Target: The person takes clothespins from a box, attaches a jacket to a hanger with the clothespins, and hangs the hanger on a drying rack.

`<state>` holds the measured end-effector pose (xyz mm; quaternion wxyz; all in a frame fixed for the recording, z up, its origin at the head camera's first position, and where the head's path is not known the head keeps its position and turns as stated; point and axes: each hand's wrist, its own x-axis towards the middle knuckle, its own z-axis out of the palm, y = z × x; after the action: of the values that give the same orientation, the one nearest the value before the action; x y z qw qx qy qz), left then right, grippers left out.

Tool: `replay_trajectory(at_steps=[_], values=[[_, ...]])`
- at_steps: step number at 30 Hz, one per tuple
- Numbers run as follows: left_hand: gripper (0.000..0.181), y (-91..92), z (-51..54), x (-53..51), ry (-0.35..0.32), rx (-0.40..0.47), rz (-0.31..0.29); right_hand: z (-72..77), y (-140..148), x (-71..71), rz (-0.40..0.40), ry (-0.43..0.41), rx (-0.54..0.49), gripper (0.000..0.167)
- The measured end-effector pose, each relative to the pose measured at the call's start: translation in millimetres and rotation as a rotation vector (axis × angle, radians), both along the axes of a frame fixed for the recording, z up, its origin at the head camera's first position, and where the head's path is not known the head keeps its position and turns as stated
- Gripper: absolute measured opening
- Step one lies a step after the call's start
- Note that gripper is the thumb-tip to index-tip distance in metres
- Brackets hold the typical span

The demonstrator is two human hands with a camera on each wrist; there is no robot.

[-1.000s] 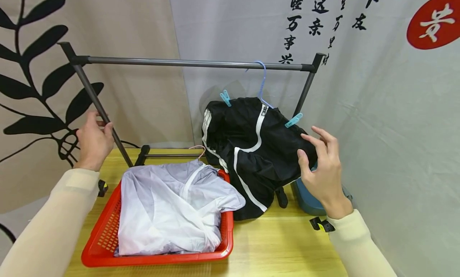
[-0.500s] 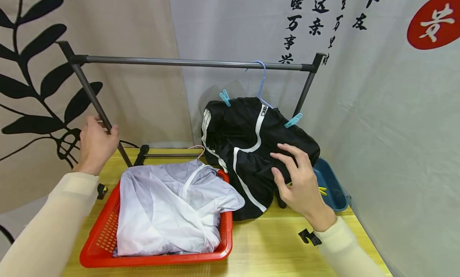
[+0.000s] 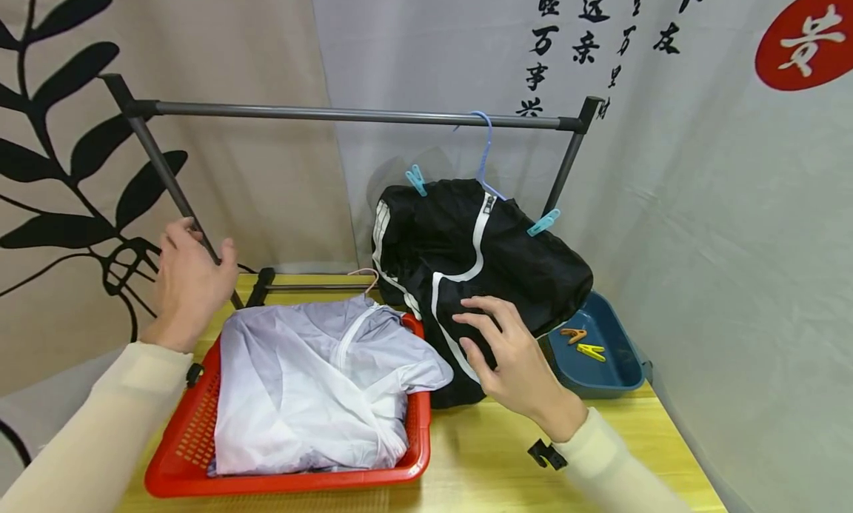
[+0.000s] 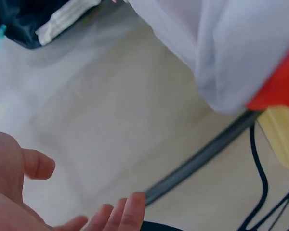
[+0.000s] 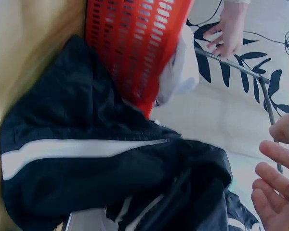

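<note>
A black jacket (image 3: 533,276) with white stripes hangs from a blue hanger (image 3: 486,150) on the rack's top bar. Light blue clothespins (image 3: 544,223) clip it at both shoulders. My left hand (image 3: 195,283) is beside the rack's left post (image 3: 156,161), its fingertips near or on it; the left wrist view shows the thumb apart and nothing in the palm. My right hand (image 3: 520,365), fingers spread and slightly bent, hovers before the jacket's lower part and holds nothing. A white-and-lilac jacket (image 3: 300,394) with a pink hanger hook (image 3: 371,277) lies in a red basket (image 3: 421,446).
A dark blue bin (image 3: 626,383) stands at the right behind my right hand, with an orange clothespin (image 3: 573,335) and a yellow clothespin (image 3: 591,352) inside. The rack's top bar (image 3: 320,114) spans the back of the wooden table (image 3: 653,454). A printed cloth hangs behind.
My right hand has moved left and down from the black jacket's right sleeve, uncovering the blue bin. My left hand has slid down and right along the post, its grip loosening.
</note>
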<state>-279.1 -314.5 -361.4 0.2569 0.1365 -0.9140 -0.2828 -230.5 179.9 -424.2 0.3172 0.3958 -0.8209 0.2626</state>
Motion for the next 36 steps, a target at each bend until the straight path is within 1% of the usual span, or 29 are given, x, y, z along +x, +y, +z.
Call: replay_trajectory(at_steps=[3, 7, 8, 12, 15, 17, 20, 22, 25, 29, 32, 36], values=[[0.075, 12.0, -1.4, 4.9, -0.014, -0.036, -0.033, -4.0, -7.9, 0.6, 0.022, -0.026, 0.006, 0.032], [0.065, 27.0, -2.9, 13.1, -0.021, -0.096, -0.109, -7.9, -16.7, 0.4, 0.042, -0.052, 0.008, 0.031], [0.061, 30.7, -3.5, 15.1, -0.012, -0.113, -0.133, -9.1, -18.4, 0.3, 0.043, -0.059, 0.010, 0.030], [0.048, 46.8, -7.3, 23.7, 0.013, -0.184, -0.201, -13.3, -24.8, 0.9, 0.034, -0.103, 0.029, 0.028], [0.040, 57.3, -10.8, 28.9, 0.030, -0.235, -0.238, -15.5, -29.2, 1.4, 0.017, -0.145, 0.047, 0.026], [0.035, 62.7, -12.8, 31.2, 0.037, -0.255, -0.265, -17.0, -32.0, 0.8, 0.011, -0.160, 0.056, 0.025], [0.031, 67.9, -15.7, 32.9, 0.026, -0.268, -0.300, -18.4, -36.1, 0.5, 0.005, -0.176, 0.065, 0.025], [0.030, 69.7, -17.3, 33.3, 0.000, -0.273, -0.330, -19.2, -38.3, 0.6, 0.003, -0.183, 0.063, 0.025], [0.031, 69.7, -20.2, 31.9, -0.060, -0.283, -0.374, -20.1, -41.2, 1.0, -0.011, -0.200, 0.066, 0.026], [0.037, 64.5, -26.0, 27.0, -0.152, -0.312, -0.428, -21.7, -43.8, 1.6, -0.030, -0.261, 0.069, 0.027], [0.042, 58.9, -31.3, 24.1, -0.218, -0.338, -0.451, -24.2, -45.0, 1.9, -0.040, -0.323, 0.073, 0.028], [0.039, 51.4, -38.8, 23.0, -0.285, -0.366, -0.453, -27.6, -45.7, 3.0, -0.050, -0.382, 0.075, 0.028]])
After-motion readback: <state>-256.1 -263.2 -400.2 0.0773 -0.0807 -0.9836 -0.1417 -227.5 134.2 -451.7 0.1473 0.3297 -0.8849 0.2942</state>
